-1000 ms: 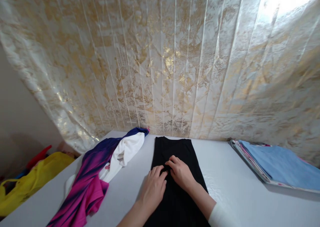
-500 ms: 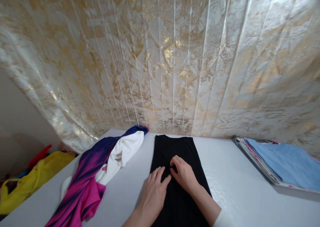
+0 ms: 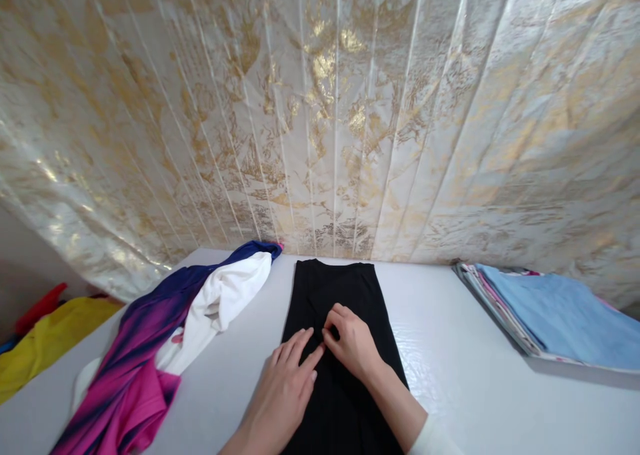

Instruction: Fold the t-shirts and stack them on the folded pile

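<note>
We see the black garment point(image 3: 340, 401) at lower centre, long axis running up the frame. Our left hand point(image 3: 287, 378) spreads across its left edge; our right hand point(image 3: 350, 341), nearer its middle, curls, pinching unclear.

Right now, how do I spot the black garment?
On the white table, before the gold-patterned sheet, look between the blue-topped stack and the purple-pink garment. Under the left hand and right hand lies the black garment, all black, unlike either neighbour.
</note>
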Demonstrator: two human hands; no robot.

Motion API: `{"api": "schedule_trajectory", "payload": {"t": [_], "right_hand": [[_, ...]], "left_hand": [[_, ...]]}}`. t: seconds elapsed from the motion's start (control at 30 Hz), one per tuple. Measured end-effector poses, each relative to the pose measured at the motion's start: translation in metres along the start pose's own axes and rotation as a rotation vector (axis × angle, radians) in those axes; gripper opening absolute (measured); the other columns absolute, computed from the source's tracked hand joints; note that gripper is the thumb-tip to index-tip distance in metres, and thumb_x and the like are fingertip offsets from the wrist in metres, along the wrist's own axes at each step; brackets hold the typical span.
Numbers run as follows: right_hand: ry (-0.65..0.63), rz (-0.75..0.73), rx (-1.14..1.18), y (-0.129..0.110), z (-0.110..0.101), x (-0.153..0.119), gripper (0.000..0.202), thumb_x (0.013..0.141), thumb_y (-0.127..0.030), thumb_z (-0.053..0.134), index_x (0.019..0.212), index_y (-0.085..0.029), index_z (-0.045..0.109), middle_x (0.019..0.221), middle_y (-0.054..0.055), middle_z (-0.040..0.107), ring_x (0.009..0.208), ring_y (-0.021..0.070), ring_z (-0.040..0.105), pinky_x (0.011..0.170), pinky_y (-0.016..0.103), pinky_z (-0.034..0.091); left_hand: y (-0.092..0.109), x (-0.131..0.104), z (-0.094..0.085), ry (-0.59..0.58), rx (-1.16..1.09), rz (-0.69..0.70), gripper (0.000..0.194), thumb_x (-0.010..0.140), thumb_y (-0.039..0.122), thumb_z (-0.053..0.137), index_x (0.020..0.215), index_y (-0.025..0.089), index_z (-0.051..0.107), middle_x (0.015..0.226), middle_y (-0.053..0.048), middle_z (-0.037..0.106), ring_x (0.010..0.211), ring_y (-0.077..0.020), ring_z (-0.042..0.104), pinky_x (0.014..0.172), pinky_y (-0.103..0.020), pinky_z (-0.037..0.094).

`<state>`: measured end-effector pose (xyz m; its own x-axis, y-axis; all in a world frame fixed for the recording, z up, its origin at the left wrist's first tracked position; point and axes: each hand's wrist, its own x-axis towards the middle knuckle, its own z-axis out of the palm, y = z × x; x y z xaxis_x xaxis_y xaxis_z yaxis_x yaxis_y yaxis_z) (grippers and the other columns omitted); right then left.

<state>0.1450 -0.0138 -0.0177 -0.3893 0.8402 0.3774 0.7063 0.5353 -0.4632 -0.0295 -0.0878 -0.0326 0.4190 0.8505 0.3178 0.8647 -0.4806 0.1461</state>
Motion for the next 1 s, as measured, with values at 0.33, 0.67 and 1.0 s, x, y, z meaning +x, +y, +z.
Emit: {"api": "schedule_trajectory", "payload": {"t": [0.33, 0.67, 1.0], "right_hand": [[0.025, 0.003, -0.004, -0.002, -0.001, 0.002, 0.015, 0.076, -0.007, 0.052, 0.077, -0.022, 0.052, 0.079, -0.002, 0.056, 0.073, 0.0135, 0.054, 0.065, 0.022, 0.04], [-0.042, 0.007, -0.01, -0.004, -0.002, 0.0, 0.012, 0.078, -0.014, 0.062, 0.074, -0.022, 0.054, 0.075, -0.003, 0.058, 0.072, 0.0149, 0.053, 0.067, 0.027, 0.038], [-0.095, -0.012, 0.037, -0.002, -0.003, -0.002, 0.014, 0.081, -0.007, 0.055, 0.082, -0.022, 0.056, 0.076, -0.002, 0.06, 0.075, 0.0157, 0.055, 0.072, 0.028, 0.039]], "left_hand": [[0.001, -0.006, -0.009, 0.008, -0.05, 0.089, 0.043, 0.092, 0.021, 0.049, 0.134, 0.03, 0.05, 0.141, -0.003, 0.048, 0.129, -0.0268, 0.044, 0.1, -0.045, 0.047], [0.011, -0.005, -0.011, -0.078, -0.036, 0.118, 0.049, 0.087, 0.029, 0.056, 0.135, 0.025, 0.047, 0.143, -0.009, 0.045, 0.127, -0.0293, 0.045, 0.101, -0.046, 0.045], [0.025, -0.007, -0.02, -0.12, -0.068, 0.045, 0.049, 0.089, 0.027, 0.053, 0.138, 0.024, 0.044, 0.144, -0.009, 0.043, 0.13, -0.0291, 0.04, 0.105, -0.048, 0.038]]}}
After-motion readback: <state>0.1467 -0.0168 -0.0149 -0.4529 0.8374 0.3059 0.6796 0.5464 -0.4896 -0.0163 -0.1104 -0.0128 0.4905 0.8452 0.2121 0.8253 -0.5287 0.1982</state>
